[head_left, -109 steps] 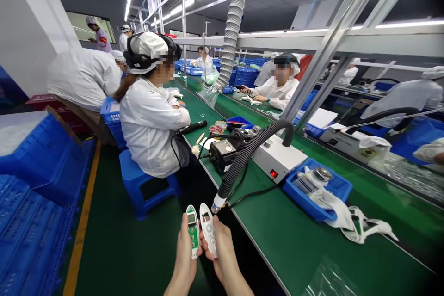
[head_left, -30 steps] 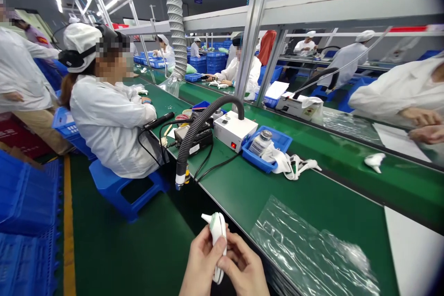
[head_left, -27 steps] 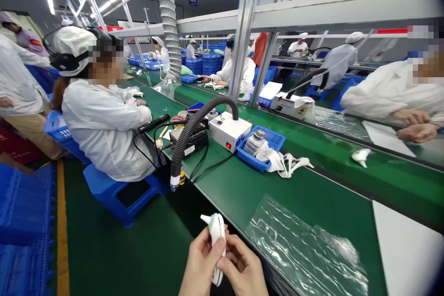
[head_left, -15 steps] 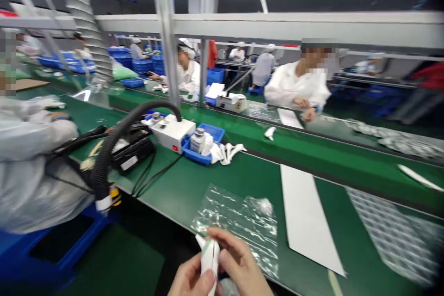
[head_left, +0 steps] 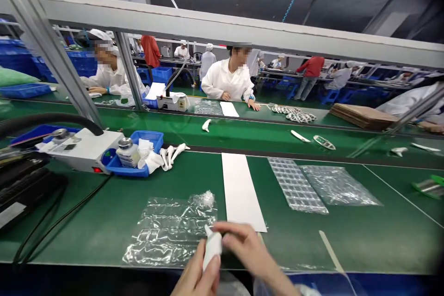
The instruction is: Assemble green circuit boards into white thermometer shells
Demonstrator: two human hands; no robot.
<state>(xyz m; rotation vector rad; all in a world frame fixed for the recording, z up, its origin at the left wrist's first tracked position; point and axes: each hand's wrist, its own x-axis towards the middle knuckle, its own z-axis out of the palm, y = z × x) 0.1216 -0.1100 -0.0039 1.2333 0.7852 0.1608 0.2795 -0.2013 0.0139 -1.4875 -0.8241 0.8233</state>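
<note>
Upright between the fingers of my left hand (head_left: 199,270) is a small white plastic casing (head_left: 212,247) with a narrow pointed tip at its top. My left thumb presses on its near face. My right hand (head_left: 244,243) is just to the right of the casing, slightly blurred. Its index finger stretches toward the casing's tip and the thumb lies by its side, with fingers apart. Whether those fingertips touch the casing is hard to tell. Beyond the hands, a clear plastic bag (head_left: 163,231) lies flat on the green bench (head_left: 294,240).
A white sheet (head_left: 241,189), a clear blister tray (head_left: 296,185) and another plastic bag (head_left: 340,185) lie along the bench. At left are a white box (head_left: 81,148) with a black hose and a blue tray (head_left: 147,138) holding a bottle. White parts sit on the green conveyor (head_left: 249,136); co-workers are behind.
My view has swung to the right, bringing more of the bench into sight. My right fingers have shifted off the casing's side, toward its tip. The left hand keeps its hold.
</note>
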